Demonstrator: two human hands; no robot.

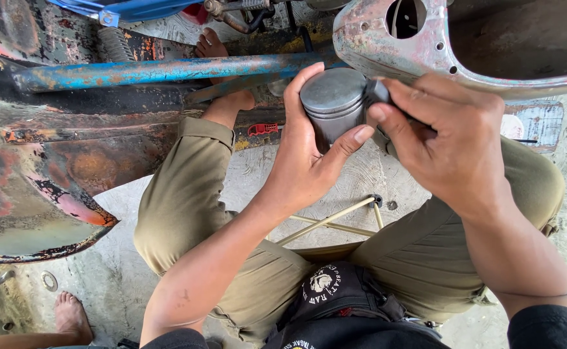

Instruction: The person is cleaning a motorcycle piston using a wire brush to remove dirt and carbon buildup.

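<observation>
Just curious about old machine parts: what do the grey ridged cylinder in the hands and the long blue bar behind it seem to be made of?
The grey ridged cylinder, cupped in the left hand, looks like bare cast metal, perhaps aluminium: dull silver sheen, machined grooves. The long blue bar seems to be painted steel: blue paint chipped, rust-brown patches showing.

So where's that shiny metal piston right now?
In the head view, the grey piston sits upper centre, gripped in the left hand, while the right hand touches its right side, just below the rusty scooter body.
</observation>
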